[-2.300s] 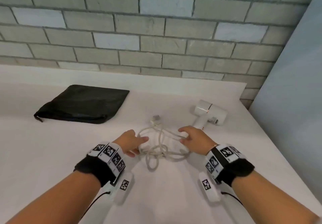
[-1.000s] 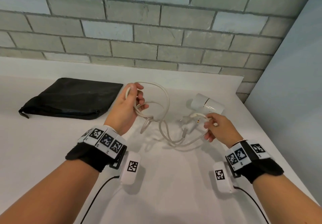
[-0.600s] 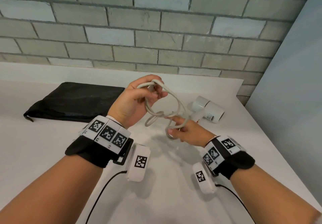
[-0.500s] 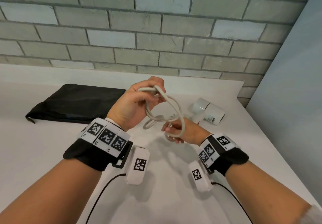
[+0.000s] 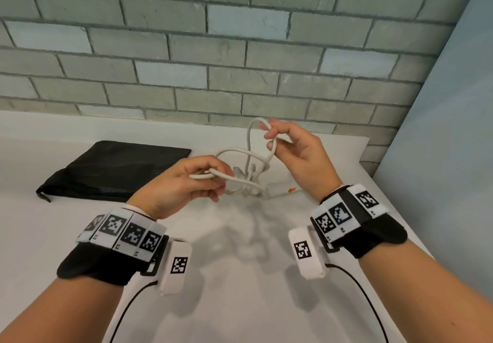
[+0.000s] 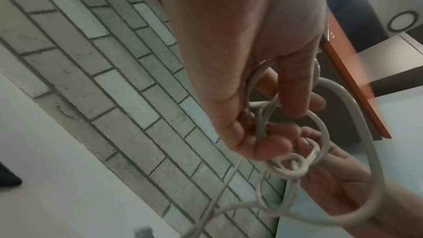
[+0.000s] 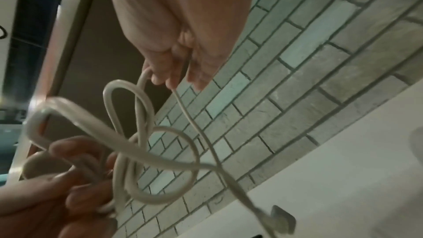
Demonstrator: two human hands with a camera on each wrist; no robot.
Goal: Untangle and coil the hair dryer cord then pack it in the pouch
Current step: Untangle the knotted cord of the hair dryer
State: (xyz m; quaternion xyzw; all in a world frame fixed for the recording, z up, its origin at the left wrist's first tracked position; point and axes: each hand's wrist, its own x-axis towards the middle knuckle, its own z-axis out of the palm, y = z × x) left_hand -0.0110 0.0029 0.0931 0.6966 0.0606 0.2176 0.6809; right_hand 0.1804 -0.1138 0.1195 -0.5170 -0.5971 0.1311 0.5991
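Above the white counter (image 5: 240, 302), in the head view, both hands hold the cord (image 5: 249, 153) in the air. The left hand (image 5: 184, 186) sits at about 8 o'clock from the tangle, fingers curled round a bunched strand; the right hand (image 5: 298, 156), at 2 o'clock, pinches the top of one tall loop between thumb and fingertips. Half a second ago the right hand was low, under the loops, and the left was the higher one; now the right has climbed and drawn a loop up out of the knot. I judge the untangling under way, coiling not begun. The black pouch (image 5: 117, 169) lies flat at 9 o'clock, untouched. The dryer body is hidden behind the right hand.

From the left wrist, the left hand (image 6: 263, 82) clamps several strands, a knot (image 6: 290, 164) hanging at 5 o'clock.

From the right wrist, the right hand (image 7: 174, 42) pinches cord (image 7: 146, 133), loops crossing below; the plug (image 7: 281, 220) dangles at 5 o'clock.
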